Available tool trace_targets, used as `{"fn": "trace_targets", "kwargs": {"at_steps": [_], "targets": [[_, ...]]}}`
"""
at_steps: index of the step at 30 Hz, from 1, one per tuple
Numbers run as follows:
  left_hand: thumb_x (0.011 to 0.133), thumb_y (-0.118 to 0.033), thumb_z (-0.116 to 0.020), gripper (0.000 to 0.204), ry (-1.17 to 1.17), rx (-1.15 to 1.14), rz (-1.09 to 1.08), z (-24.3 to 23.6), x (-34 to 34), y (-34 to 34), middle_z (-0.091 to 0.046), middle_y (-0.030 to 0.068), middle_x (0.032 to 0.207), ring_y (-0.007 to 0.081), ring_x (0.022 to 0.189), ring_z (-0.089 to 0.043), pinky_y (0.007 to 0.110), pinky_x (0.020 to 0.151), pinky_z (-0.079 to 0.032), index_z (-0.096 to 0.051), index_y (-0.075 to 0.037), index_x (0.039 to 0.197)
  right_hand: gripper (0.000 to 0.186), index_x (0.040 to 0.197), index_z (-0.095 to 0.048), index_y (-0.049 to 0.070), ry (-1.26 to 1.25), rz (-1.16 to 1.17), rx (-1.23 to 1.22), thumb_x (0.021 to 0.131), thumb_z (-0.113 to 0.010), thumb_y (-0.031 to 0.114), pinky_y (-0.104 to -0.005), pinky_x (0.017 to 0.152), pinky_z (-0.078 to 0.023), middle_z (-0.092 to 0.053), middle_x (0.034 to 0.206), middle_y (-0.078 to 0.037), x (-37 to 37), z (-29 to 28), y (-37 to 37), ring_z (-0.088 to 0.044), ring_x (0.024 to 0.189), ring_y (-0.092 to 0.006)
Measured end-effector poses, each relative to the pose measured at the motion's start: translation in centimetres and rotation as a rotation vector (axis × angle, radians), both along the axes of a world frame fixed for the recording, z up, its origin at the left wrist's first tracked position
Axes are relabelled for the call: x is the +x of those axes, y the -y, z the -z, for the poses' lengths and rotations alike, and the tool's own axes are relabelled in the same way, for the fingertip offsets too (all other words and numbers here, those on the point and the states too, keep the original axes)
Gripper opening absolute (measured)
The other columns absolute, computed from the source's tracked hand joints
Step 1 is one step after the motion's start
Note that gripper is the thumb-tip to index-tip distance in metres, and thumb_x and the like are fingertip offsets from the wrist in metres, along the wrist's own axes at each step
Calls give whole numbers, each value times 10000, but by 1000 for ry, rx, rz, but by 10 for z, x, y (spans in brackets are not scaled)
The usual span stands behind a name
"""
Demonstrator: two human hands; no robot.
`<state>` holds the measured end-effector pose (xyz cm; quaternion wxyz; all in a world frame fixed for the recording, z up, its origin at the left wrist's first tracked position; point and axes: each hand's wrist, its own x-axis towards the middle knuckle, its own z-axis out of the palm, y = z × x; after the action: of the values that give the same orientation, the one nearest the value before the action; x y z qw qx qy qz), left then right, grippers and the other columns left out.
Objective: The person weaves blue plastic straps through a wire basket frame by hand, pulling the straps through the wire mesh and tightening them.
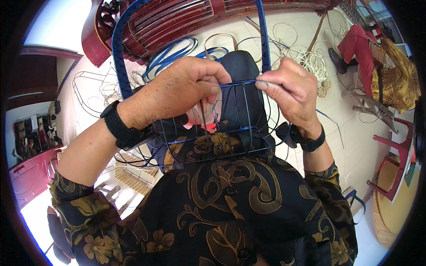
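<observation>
A dark wire basket frame (248,116) rests on my lap, its thin rods bending down from the rim. A tall handle (117,48) wrapped in blue strip arches up from it. Along the rim runs a blue strip (242,83), pulled taut between my hands. My left hand (186,82) is closed at the rim, thumb and fingers pinching the strip there; whether it also grips the rim wire is hidden. My right hand (290,91), also closed, pinches the strip between thumb and forefinger beside the handle's right leg.
Coils of blue strip (171,53) and a tangle of pale cord (313,64) lie on the tiled floor. A dark red wooden bench (177,22) stands ahead. At right, another person in red trousers (360,57) sits near a red stool (401,159). Bent wire frames (95,88) lie left.
</observation>
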<state>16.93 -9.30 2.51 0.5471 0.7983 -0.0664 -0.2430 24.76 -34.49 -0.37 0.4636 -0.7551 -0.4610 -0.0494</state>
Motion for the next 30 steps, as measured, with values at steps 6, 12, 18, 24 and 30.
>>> {"fn": "trace_targets", "kwargs": {"at_steps": [6, 12, 18, 24, 30], "targets": [[992, -12, -550, 238, -72, -55, -17, -3, 2, -1, -622, -2, 761, 66, 667, -607, 210, 618, -501, -642, -4, 1211, 222, 919, -778, 124, 276, -36, -79, 707, -808, 68, -327, 490, -393, -500, 612, -16, -2, -7, 14, -526, 552, -196], [981, -206, -636, 233, -283, -256, -114, -2, 7, 0, -615, -10, 721, 59, 626, -575, 209, 566, -444, -702, -31, 1119, 304, 975, -804, 154, 387, -55, -84, 680, -807, 84, -323, 463, -296, -357, 593, 1, -7, -4, 19, -423, 520, -168], [967, -300, -670, 257, -366, -203, -124, 4, 15, 6, -599, -24, 642, 56, 561, -523, 224, 538, -412, -758, -59, 946, 257, 940, -775, 168, 453, -48, -96, 698, -790, 82, -314, 440, -322, -351, 581, 19, -7, -4, 20, -427, 501, -152], [947, -193, -693, 167, -373, -185, -147, 4, 18, 14, -616, -19, 650, 59, 550, -537, 215, 534, -422, -749, -37, 929, 208, 890, -773, 173, 531, -19, -81, 696, -764, 97, -300, 438, -325, -342, 586, 20, -12, -2, 23, -423, 501, -137], [943, -131, -683, 136, -179, -42, -85, 0, 20, 20, -654, -1, 705, 62, 572, -560, 216, 553, -463, -738, -7, 938, 181, 866, -763, 172, 579, -16, -125, 694, -760, 118, -298, 437, -329, -356, 587, 22, -11, -4, 26, -430, 507, -134]]}}
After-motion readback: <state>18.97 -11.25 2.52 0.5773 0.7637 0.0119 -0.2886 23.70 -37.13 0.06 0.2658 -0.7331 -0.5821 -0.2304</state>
